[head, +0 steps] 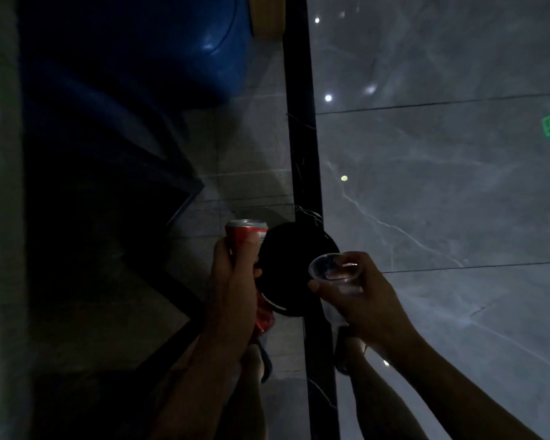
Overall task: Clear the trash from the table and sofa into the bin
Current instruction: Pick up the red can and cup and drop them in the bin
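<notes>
The two forearms reach in from the bottom edge, closest to the lens. Beyond them the grey marbled floor (442, 185) fills the right half, its glossy tiles mirroring ceiling lights and a green sign. A black strip (302, 138) runs top to bottom through the middle of the view, dividing those tiles from duller grey ones on the left. At the upper left sits a large blue drum (178, 42), dim and partly in shadow, with a dark-framed shape below it that is too murky to identify.

Between the hands, lower down on the floor, is a round black bin (294, 268), seen from above.

The left hand (232, 281) is wrapped around a red can (246, 233), held upright with its silver top showing, just left of the bin's rim. The right hand (359, 293) grasps a clear cup (334, 269), thumb on its near side and fingers curled behind, the mouth tilted toward the camera over the bin's right edge. Crumpled white material shows beneath that palm; what it is cannot be told.
</notes>
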`<state>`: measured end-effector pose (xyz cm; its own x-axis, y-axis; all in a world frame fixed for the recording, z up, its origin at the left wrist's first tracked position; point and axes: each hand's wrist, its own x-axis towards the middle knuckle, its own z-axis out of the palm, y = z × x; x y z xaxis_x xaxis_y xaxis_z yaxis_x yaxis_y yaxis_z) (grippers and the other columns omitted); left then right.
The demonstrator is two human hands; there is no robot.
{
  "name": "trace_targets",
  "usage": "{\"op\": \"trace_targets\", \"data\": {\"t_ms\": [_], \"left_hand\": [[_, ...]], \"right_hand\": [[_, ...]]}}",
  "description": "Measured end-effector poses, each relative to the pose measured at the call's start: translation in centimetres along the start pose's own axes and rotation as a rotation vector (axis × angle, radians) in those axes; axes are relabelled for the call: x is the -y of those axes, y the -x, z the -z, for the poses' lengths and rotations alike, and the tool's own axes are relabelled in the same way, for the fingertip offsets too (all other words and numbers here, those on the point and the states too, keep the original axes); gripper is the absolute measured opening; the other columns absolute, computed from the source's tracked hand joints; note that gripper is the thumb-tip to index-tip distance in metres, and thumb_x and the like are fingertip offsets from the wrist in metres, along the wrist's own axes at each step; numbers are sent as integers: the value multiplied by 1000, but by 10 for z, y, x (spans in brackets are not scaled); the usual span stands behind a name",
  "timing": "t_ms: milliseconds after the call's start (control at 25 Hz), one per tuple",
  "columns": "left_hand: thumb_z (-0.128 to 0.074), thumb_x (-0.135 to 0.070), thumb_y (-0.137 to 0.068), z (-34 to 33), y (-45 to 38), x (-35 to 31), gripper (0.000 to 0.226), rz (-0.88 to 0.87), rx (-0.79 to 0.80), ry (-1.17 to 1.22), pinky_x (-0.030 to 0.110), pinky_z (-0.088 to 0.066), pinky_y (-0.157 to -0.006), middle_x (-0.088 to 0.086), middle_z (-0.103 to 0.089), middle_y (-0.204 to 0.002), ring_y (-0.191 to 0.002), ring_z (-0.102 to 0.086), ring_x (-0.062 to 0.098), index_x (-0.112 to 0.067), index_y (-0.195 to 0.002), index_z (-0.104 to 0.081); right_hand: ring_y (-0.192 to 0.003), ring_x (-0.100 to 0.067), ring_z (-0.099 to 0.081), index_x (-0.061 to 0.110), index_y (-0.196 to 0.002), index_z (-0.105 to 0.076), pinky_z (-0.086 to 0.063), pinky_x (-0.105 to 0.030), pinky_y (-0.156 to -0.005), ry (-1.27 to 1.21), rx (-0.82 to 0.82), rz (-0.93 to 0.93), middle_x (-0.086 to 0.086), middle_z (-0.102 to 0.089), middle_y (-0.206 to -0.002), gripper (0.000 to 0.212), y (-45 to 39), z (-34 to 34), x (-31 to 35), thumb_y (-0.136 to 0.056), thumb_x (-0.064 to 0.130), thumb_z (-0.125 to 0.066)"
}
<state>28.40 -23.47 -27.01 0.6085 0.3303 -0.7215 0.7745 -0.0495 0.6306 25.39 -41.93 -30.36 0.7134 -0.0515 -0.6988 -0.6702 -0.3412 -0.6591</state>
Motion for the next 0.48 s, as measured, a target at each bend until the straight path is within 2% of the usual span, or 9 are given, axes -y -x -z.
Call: {"op": "trace_targets", "data": {"t_ms": [80,160,240,320,400,480], "left_hand": [[-47,-69,-77,-8,-30,28,40,26,-17,-41,28,-43,-68,-7,-68,-100,-89,-66,10,-42,-105,-55],[-49,-70,-77,-11,-54,49,42,46,-45,-73,31,-46,-68,-5,-67,-99,-88,-66,13,-40,-106,-55],[-46,-75,-73,-17,-78,67,52,52,-55,-127,28,-43,-65,-8,-65,-98,-88,-64,11,-39,-110,-54],[-44,-80,-64,-24,-96,81,66,62,-21,-171,26,-41,-65,-12,-64,-99,-90,-63,7,-41,-117,-53],[-48,-79,-66,-32,-110,89,63,82,29,-202,26,-42,-66,-15,-64,-100,-91,-62,4,-45,-118,-51],[-50,-80,-68,-39,-121,96,60,92,75,-239,27,-44,-67,-15,-64,-100,-90,-63,4,-46,-117,-51]], "right_hand": [[-104,-7,-61,39,-113,-53,-54,-26,-76,53,4,16,14,-61,-114,69,-38,-10,-27,-56,71,-75],[-115,-15,-54,35,-113,-55,-54,-39,-89,118,8,61,10,-55,-121,65,-70,-18,-50,-61,69,-74],[-123,-22,-50,36,-109,-58,-52,-47,-95,109,51,85,6,-50,-129,63,-101,-29,-72,-59,72,-75],[-130,-23,-45,39,-109,-59,-49,-49,-100,104,90,74,7,-44,-138,66,-123,-42,-88,-56,73,-76],[-131,-19,-45,41,-112,-59,-48,-47,-102,118,107,47,9,-42,-139,68,-137,-54,-101,-55,73,-76],[-123,-16,-51,37,-113,-59,-52,-43,-98,131,71,20,8,-46,-133,68,-145,-61,-109,-56,69,-78]]}}
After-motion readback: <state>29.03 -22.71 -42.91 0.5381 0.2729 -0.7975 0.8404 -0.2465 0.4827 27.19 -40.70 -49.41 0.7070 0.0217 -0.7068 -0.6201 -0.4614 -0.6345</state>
